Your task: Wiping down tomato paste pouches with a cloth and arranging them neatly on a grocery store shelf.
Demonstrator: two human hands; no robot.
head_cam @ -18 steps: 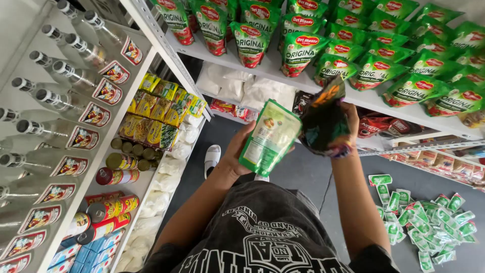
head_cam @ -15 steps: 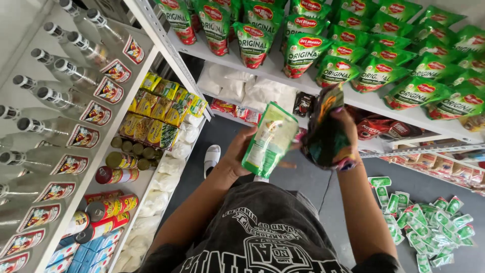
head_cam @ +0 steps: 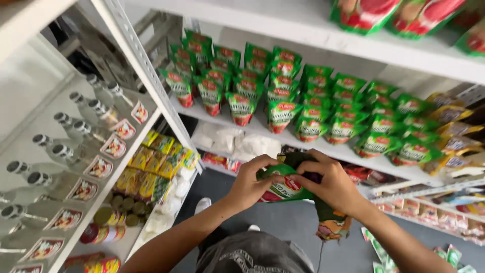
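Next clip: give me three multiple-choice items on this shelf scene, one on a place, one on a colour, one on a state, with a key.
1. Where do the clear glass bottles lie?
A. rack at left
B. floor
C. top shelf at right

2. What colour is mainly on the pouch held by both hands?
A. blue
B. green
C. white

3. How is the pouch held?
A. left hand only
B. resting on the shelf
C. gripped by both hands

Key: 1 A, the clear glass bottles lie on the left rack. 2 B, the green and red pouch is mostly green. 3 C, left hand and right hand both clasp it.
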